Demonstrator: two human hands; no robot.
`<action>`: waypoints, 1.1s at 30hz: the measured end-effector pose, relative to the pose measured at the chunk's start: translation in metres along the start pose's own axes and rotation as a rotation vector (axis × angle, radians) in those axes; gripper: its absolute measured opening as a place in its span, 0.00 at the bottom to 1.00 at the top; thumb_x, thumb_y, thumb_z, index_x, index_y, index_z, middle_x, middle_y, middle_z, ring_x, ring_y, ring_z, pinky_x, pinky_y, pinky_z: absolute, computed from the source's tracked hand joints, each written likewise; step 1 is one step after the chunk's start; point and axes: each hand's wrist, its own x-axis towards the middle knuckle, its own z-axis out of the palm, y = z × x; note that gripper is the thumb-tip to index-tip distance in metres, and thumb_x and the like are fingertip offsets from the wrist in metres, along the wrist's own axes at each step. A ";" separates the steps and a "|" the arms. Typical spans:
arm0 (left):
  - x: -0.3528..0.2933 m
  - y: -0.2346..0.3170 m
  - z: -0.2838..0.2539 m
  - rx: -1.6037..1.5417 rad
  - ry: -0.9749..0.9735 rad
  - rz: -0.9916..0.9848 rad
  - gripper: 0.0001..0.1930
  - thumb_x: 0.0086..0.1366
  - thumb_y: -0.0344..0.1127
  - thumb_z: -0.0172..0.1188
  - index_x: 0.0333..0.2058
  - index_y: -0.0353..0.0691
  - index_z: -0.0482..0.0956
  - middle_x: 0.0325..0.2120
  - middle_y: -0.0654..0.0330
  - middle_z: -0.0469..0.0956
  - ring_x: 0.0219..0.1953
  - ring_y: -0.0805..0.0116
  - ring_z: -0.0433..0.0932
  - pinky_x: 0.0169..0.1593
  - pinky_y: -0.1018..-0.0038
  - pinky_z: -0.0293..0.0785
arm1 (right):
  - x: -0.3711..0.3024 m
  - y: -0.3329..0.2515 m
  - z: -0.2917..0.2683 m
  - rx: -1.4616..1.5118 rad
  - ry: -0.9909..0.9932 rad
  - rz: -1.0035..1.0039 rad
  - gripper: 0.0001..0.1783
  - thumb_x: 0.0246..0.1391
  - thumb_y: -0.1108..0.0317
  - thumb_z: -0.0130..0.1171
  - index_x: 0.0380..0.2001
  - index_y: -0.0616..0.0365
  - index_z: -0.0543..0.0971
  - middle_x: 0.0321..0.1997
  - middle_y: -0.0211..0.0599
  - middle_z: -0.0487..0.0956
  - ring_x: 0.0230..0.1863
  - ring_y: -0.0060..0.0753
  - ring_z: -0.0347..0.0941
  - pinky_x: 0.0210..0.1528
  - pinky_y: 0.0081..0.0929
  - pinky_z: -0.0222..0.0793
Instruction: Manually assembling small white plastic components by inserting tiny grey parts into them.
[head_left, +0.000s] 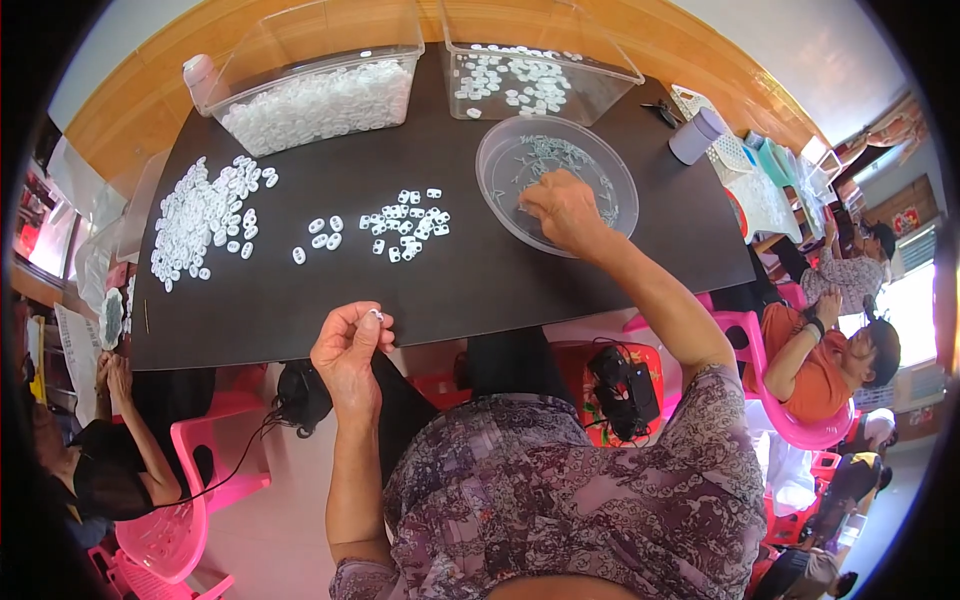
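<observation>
My left hand (350, 345) is near the front edge of the black table (300, 300), with its fingertips pinched on a small white plastic piece (377, 314). My right hand (562, 208) reaches into a clear round dish (557, 184) holding thin metal bits; its fingers are curled down onto them, and what they hold is hidden. Small white plastic pieces lie in a loose group (405, 222) at the table's middle, and a bigger pile (203, 215) lies to the left.
Two clear plastic bins stand at the back: the left one (315, 75) heaped with white pieces, the right one (535, 60) with a thin layer. A pale cup (697, 135) stands at the right. People sit on pink chairs (790, 410) at both sides.
</observation>
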 end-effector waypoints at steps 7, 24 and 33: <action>0.000 0.000 0.000 -0.006 -0.007 0.007 0.06 0.60 0.30 0.57 0.33 0.32 0.75 0.23 0.58 0.77 0.22 0.77 0.71 0.26 0.81 0.69 | -0.002 0.001 0.001 0.008 -0.038 0.001 0.05 0.37 0.73 0.61 0.23 0.56 0.77 0.26 0.41 0.73 0.34 0.46 0.70 0.35 0.41 0.66; 0.000 -0.001 -0.003 -0.029 -0.014 0.005 0.06 0.61 0.29 0.57 0.33 0.32 0.75 0.24 0.58 0.77 0.21 0.77 0.72 0.26 0.82 0.69 | 0.006 0.001 0.007 0.051 -0.087 0.049 0.05 0.40 0.70 0.57 0.18 0.59 0.73 0.23 0.43 0.74 0.32 0.49 0.70 0.34 0.42 0.65; -0.005 0.010 0.006 -0.078 0.042 -0.097 0.06 0.60 0.28 0.56 0.33 0.31 0.75 0.24 0.57 0.77 0.21 0.76 0.72 0.26 0.82 0.67 | 0.009 -0.069 -0.041 0.344 0.028 0.226 0.02 0.43 0.74 0.55 0.24 0.60 0.73 0.22 0.43 0.72 0.26 0.41 0.71 0.29 0.34 0.67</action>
